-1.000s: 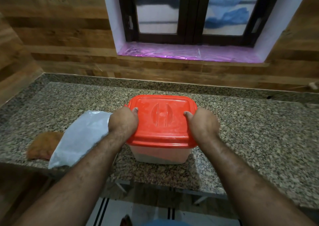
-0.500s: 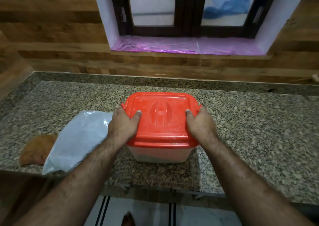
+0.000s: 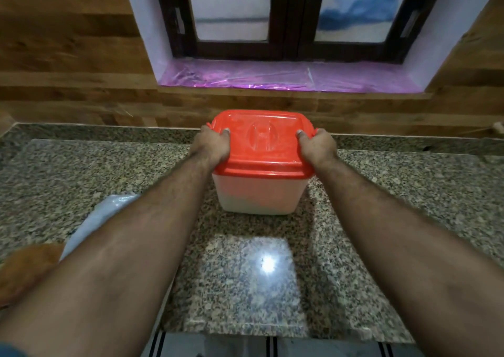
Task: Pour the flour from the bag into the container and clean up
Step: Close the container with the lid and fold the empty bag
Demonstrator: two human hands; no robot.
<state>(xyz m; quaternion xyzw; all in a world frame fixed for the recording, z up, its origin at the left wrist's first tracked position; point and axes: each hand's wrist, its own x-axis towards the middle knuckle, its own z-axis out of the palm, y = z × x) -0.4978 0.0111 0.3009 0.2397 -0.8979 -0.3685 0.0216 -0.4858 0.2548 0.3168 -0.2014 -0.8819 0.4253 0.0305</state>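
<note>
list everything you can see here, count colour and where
container: 1, translucent white with white contents low inside, on the counter near the back wall
lid: 1, red-orange, on top of the container
plastic bag: 1, pale blue-white, on the counter at left, partly behind the left forearm
cloth: 1, brown-orange, at the counter's left front edge
counter: 1, speckled granite
window: 1, dark frame, above the counter
sill film: 1, purple, on the window sill
left hand: 1, gripping the lid's left edge
right hand: 1, gripping the lid's right edge
</note>
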